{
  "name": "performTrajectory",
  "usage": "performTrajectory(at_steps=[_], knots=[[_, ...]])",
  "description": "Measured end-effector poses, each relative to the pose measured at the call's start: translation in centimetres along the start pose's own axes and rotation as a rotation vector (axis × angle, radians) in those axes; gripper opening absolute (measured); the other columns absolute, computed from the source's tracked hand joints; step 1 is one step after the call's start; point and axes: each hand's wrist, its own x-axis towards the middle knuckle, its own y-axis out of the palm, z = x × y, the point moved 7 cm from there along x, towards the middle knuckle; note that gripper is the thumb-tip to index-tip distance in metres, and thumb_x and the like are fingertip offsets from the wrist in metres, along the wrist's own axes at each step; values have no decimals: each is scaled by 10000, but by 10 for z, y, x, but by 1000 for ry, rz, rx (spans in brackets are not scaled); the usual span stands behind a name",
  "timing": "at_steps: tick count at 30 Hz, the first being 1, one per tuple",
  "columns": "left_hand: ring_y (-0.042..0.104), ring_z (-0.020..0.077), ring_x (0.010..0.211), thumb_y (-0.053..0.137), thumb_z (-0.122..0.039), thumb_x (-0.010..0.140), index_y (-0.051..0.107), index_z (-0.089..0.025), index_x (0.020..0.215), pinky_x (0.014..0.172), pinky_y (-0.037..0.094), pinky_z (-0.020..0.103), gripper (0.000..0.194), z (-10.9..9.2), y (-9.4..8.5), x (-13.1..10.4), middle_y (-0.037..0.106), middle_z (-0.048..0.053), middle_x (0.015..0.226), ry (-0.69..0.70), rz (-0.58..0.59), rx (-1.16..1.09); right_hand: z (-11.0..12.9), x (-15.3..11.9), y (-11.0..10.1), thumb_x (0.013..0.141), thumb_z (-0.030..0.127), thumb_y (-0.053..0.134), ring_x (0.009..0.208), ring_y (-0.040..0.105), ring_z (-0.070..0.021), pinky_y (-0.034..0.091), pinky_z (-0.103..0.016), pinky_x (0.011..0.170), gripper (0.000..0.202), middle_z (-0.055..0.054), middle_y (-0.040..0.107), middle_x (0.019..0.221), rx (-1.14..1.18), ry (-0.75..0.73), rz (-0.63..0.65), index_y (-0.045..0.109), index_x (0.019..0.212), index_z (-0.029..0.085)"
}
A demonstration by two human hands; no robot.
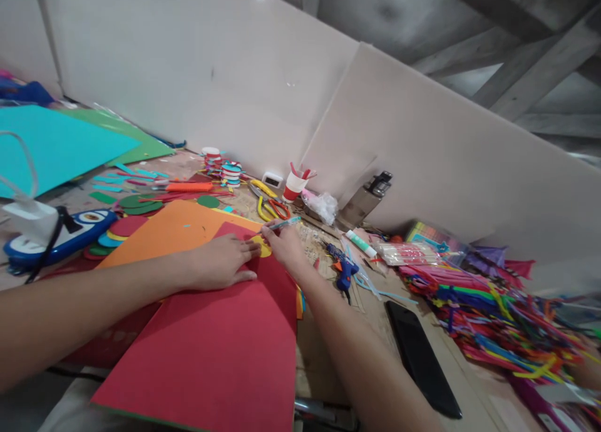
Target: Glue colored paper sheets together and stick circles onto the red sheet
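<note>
My left hand point(228, 260) lies flat on a large red sheet point(225, 357), its fingertips at the edge of a small yellow paper disc point(265, 248). In my right hand point(287, 247) a slim light-blue pen point(283, 223) is pinched, its tip end pointing left toward the disc's upper edge. Whether the tip touches the paper is too small to tell. Beneath the red sheet is an orange sheet point(173, 231). Part of the yellow disc is hidden by my fingers.
Left are paper discs point(129, 225), an orange cutter point(190, 186) and a blue-white power strip point(61, 235). Scissors point(280, 209), a paper cup point(295, 185) and a glue gun point(342, 266) lie ahead. A black phone point(422, 357) and colourful pipe cleaners point(483, 300) lie right.
</note>
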Motion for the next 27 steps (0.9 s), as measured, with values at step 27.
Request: performTrajectory(at_steps=[27], knots=[[591, 290, 1127, 418, -564, 925, 567, -192, 1318, 915, 320, 404, 561, -2, -2, -2, 607, 134, 1319, 28, -80, 23, 8, 6, 15, 857, 214, 530, 720, 598, -142, 439, -258, 718, 146, -16, 661, 734, -173, -10, 64, 634, 759, 179]])
